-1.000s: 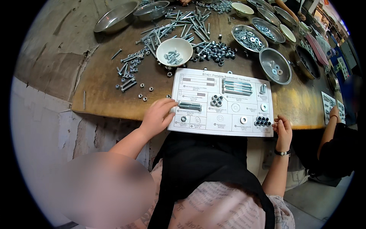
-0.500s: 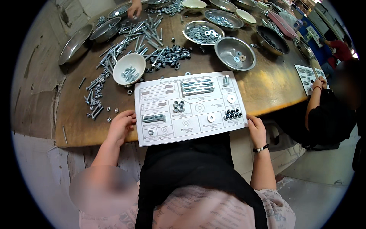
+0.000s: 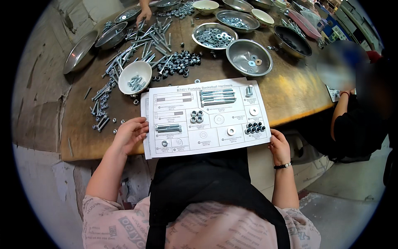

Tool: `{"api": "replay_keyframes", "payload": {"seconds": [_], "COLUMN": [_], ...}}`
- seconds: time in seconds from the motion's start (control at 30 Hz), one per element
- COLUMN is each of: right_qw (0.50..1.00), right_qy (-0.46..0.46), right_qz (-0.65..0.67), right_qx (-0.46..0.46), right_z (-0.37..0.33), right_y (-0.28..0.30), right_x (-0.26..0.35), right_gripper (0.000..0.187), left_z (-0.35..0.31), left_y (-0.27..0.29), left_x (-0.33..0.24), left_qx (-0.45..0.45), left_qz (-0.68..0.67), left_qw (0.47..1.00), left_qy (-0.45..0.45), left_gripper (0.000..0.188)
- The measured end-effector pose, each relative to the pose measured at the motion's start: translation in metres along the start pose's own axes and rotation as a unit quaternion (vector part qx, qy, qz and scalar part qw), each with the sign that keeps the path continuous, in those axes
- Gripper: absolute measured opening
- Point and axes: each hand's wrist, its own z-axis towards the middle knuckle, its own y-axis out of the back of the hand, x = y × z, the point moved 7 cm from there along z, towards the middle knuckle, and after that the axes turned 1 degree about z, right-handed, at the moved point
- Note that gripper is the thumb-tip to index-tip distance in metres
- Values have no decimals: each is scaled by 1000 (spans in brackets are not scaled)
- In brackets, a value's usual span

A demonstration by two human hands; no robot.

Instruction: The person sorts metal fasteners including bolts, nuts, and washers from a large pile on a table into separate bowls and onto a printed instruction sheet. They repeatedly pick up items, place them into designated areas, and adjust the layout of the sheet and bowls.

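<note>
A white printed card (image 3: 195,146) lies at the table's front edge, overhanging it toward me. Boxes on it bear long bolts (image 3: 217,97), shorter bolts (image 3: 168,128), silver nuts (image 3: 196,117), black nuts (image 3: 254,128) and washers (image 3: 231,131). Another white sheet (image 3: 146,124) peeks out under its left side. My left hand (image 3: 132,132) closes on the left edges of these sheets, its fingertips partly hidden. At the card's lower right corner, my right hand (image 3: 279,145) pinches the edge between thumb and fingers.
Past the card stand a white bowl (image 3: 135,77) of short bolts, a steel bowl (image 3: 249,58) with a few washers and a fuller washer bowl (image 3: 214,36). Loose bolts (image 3: 155,37) and nuts (image 3: 178,64) are heaped at centre-left. Another person's hand (image 3: 144,15) reaches into the bolts; someone sits at right.
The top card has slid slightly right over the sheet beneath, baring that sheet's left strip. My hands keep to the side edges. The other person's hand at the far side has shifted a little.
</note>
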Motion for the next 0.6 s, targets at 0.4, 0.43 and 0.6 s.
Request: {"api": "replay_keyframes", "payload": {"seconds": [0.4,0.43,0.6], "right_qw": [967,960,908], "right_qy": [92,102,125], "right_qz": [151,172,331], "right_qx": [-184,-198,-223], "right_z": [46,51,64], "right_y": [143,154,156], "right_x": [12,10,-15], "right_gripper": [23,24,15], "left_z": [23,21,19], "left_y": [-157,-173,-251], "left_x": [23,23,34], "left_qx": [199,210,276], "left_qz": [-39,-40,-28], "left_qw": [978,976,959], "left_qy": [39,48,50], "left_gripper": [38,39,39]}}
